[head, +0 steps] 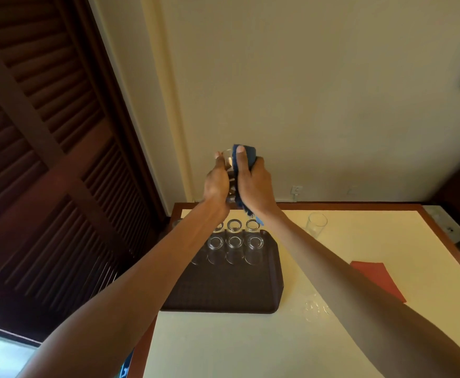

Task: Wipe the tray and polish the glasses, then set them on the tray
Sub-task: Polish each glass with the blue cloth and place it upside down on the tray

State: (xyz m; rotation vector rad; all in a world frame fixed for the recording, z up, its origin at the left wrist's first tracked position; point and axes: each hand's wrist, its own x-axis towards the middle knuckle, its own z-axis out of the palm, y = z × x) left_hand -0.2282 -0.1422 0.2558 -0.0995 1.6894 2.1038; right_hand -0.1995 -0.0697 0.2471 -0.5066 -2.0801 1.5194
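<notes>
while aloft, clear cylindrical glass [227, 160] against crumpled blue cloth [249, 153]

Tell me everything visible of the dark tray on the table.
The tray is dark brown, rectangular with rounded corners and a low raised rim; its surface looks like plastic with a fine grid texture. It lies flat on the cream table, near its left edge. Clear glasses stand in rows at its far end, seemingly upside down; the near part is bare. The left forearm crosses above its left side, hiding that part.
</notes>
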